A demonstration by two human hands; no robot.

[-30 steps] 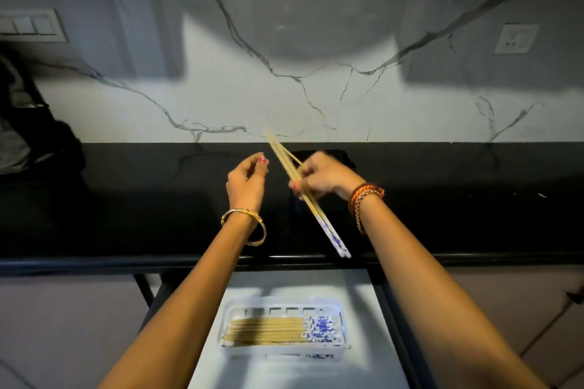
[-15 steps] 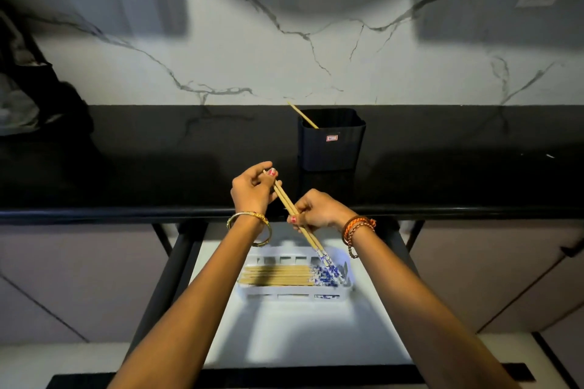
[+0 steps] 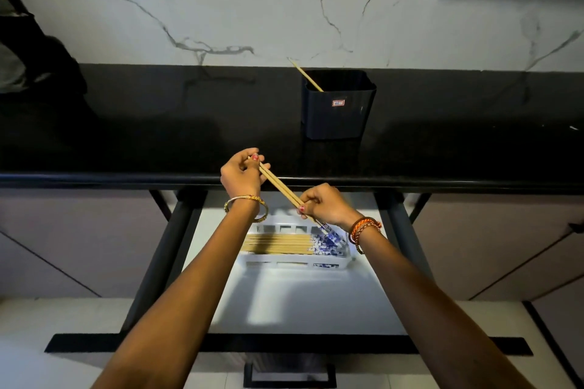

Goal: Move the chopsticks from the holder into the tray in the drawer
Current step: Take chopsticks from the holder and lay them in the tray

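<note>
Both hands hold a pair of wooden chopsticks (image 3: 281, 188) with blue-patterned ends, slanted over the open drawer. My left hand (image 3: 240, 175) pinches their plain upper tips; my right hand (image 3: 325, 205) grips them lower down, just above the patterned ends. Below sits the white tray (image 3: 294, 264) in the drawer, with several chopsticks (image 3: 278, 243) lying side by side, patterned ends to the right. The dark holder (image 3: 339, 110) stands on the black counter with one chopstick (image 3: 308, 77) leaning out of its left side.
The black counter edge (image 3: 126, 180) runs across just behind my hands. The white drawer floor (image 3: 300, 303) lies open in front of the tray, with dark rails on both sides. A dark bundle (image 3: 34, 73) sits at the counter's far left.
Both hands came down from over the counter to the drawer with the chopstick pair, and the left hand took hold of the tips. The view tilted down, uncovering the holder.
</note>
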